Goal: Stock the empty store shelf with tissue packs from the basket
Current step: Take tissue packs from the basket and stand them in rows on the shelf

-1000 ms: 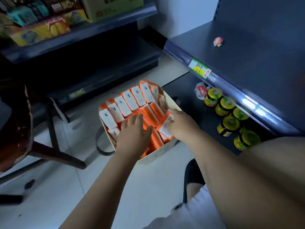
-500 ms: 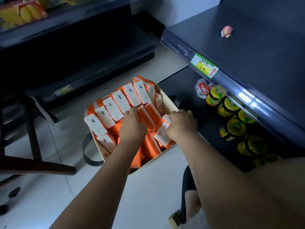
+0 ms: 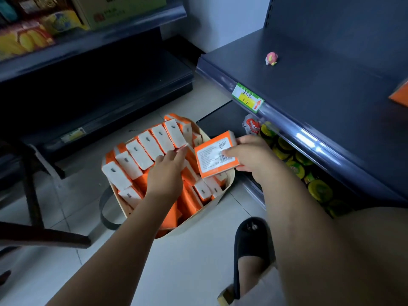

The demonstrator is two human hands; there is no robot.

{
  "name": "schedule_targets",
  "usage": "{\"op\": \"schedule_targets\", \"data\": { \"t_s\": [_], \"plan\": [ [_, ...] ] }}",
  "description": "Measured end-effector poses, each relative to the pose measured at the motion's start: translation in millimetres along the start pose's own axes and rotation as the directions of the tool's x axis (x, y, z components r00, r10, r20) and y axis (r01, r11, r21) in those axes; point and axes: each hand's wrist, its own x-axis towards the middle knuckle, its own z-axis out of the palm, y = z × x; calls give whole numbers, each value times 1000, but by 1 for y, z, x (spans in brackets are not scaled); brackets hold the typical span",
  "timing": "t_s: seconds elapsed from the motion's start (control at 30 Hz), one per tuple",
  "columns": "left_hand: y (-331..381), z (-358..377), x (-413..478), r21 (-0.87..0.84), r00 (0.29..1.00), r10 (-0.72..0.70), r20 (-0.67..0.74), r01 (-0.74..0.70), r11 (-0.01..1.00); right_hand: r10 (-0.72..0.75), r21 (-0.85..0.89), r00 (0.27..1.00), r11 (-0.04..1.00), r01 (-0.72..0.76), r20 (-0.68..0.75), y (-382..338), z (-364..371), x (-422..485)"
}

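A beige basket (image 3: 228, 186) on the floor holds several orange-and-white tissue packs (image 3: 141, 154) standing on end. My right hand (image 3: 251, 154) grips one orange tissue pack (image 3: 215, 154) lifted just above the basket's right rim, label side up. My left hand (image 3: 167, 171) reaches down among the packs in the basket's middle; whether its fingers hold one is hidden. The dark shelf (image 3: 320, 89) at the right is nearly bare, with another orange pack's corner (image 3: 399, 96) at its far right edge.
A small pink toy (image 3: 271, 58) sits on the shelf. A green-yellow price tag (image 3: 247, 97) is on its front rail. Yellow-lidded jars (image 3: 295, 164) fill the level below. My foot in a black slipper (image 3: 251, 241) is beside the basket. Dark chair legs (image 3: 33, 195) stand left.
My right hand has pulled one pack up out of the basket and turned its label upward. My left hand has pushed further forward among the packs.
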Motion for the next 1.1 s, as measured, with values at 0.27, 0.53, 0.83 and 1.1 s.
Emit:
{"op": "schedule_targets", "data": {
  "t_s": [0.27,0.53,0.83,1.1],
  "plan": [
    [14,-7,0,-309,952,-241,188,290,906,-11,-21,1000,1000,12,25,15,-20,-22],
    [32,-8,-9,-718,810,-573,125,472,511,73,199,987,975,-101,144,22,-13,-34],
    [16,-26,-27,-877,805,-507,309,447,175,-32,175,999,984,24,40,25,5,-28],
    [13,-44,-32,-882,860,-384,337,431,190,128,225,992,966,-129,21,35,3,-15]
  ]
}}
